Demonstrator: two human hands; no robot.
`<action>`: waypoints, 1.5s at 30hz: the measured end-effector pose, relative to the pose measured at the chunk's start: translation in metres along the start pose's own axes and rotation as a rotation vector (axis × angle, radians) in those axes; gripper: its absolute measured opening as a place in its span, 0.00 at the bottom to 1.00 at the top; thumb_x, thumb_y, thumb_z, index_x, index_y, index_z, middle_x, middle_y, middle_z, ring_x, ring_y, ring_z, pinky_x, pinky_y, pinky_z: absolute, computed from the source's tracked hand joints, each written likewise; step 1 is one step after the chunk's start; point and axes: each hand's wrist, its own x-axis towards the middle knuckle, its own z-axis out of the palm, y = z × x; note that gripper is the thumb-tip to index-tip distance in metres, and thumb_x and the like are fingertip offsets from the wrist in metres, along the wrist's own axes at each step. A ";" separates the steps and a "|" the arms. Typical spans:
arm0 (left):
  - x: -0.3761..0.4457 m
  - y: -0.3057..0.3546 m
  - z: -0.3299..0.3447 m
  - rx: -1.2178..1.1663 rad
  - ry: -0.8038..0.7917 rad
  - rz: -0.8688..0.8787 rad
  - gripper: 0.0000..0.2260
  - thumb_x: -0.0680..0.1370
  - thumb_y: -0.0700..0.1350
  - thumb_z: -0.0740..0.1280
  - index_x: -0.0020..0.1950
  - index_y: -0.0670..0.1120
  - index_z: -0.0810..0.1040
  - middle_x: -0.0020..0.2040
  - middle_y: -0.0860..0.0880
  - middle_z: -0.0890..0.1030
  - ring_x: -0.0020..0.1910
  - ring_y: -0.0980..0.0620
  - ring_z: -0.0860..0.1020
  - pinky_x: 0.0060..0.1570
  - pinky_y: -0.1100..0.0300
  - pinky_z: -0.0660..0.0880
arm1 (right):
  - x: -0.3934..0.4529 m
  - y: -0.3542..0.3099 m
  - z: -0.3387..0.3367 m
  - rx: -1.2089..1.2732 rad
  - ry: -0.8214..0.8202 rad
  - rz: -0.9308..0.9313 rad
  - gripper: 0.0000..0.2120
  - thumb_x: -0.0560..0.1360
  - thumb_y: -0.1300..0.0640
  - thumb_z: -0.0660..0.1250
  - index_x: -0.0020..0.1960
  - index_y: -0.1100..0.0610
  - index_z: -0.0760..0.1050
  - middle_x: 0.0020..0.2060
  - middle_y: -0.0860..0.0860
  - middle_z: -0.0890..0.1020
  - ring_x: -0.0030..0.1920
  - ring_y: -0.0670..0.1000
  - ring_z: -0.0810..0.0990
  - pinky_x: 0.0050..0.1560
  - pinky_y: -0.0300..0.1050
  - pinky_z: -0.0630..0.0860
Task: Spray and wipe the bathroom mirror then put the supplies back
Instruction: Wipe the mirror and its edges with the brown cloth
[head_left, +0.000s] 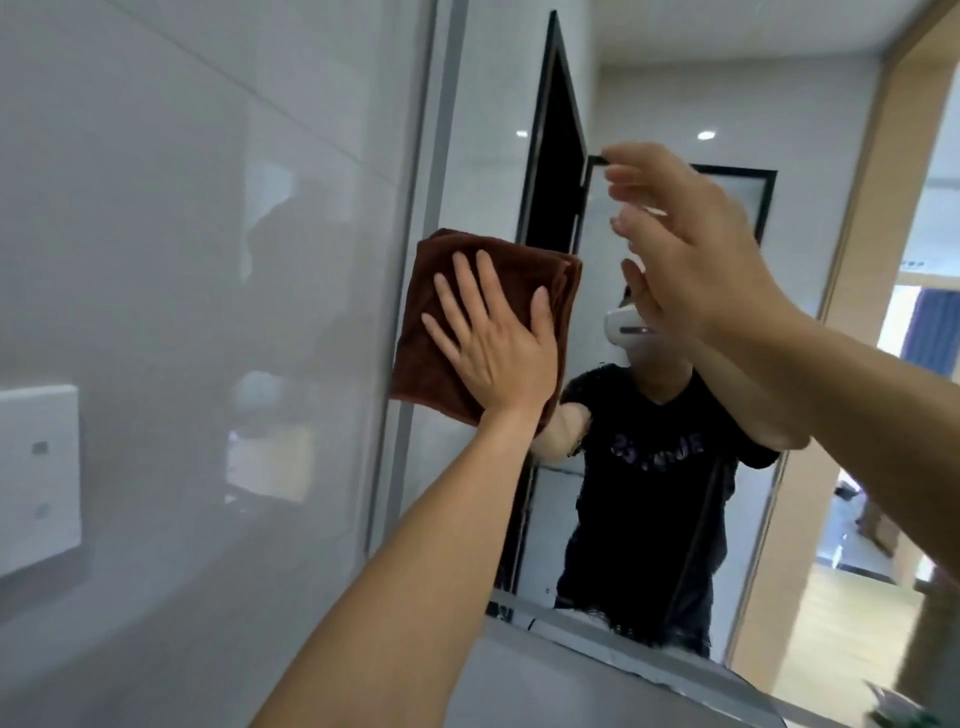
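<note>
1. A folded brown cloth (457, 312) is pressed flat against the left edge of the mirror (649, 519), partly overlapping the frame beside the grey wall tiles (208, 234).
2. The cloth is covered by the left hand (493, 343), whose fingers are laid out straight and spread, with the palm against the fabric; nothing is gripped.
3. The right hand (685, 244) is raised in front of the mirror, up and to the right of the cloth and apart from it. Its fingers are seen relaxed and slightly bent, and nothing is held in it.
4. Whether the right hand's fingertips touch the glass cannot be told.
5. The person's reflection, in a dark T-shirt (660, 467), is shown in the mirror behind both forearms.
6. A white wall switch plate (36, 478) is seen on the tiles at the far left, well apart from the cloth.
</note>
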 end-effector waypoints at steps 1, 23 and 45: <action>-0.003 -0.006 0.000 0.010 -0.005 0.033 0.31 0.82 0.63 0.50 0.81 0.48 0.59 0.81 0.47 0.59 0.81 0.44 0.55 0.76 0.37 0.52 | -0.005 0.001 0.002 -0.083 -0.004 -0.051 0.22 0.81 0.60 0.57 0.74 0.50 0.69 0.67 0.47 0.76 0.67 0.42 0.73 0.68 0.39 0.71; -0.163 -0.146 -0.021 0.090 -0.236 0.259 0.29 0.82 0.62 0.52 0.80 0.50 0.57 0.81 0.40 0.56 0.80 0.38 0.54 0.71 0.28 0.53 | -0.099 0.036 0.082 -0.564 -0.166 -0.194 0.26 0.80 0.58 0.52 0.78 0.54 0.64 0.77 0.53 0.66 0.78 0.54 0.61 0.77 0.53 0.59; -0.157 -0.091 -0.013 0.032 -0.201 0.419 0.25 0.82 0.56 0.56 0.80 0.54 0.60 0.81 0.44 0.60 0.81 0.42 0.55 0.72 0.28 0.52 | -0.098 0.054 0.042 -0.607 -0.147 -0.202 0.25 0.80 0.65 0.57 0.77 0.56 0.65 0.76 0.57 0.67 0.76 0.58 0.64 0.76 0.57 0.60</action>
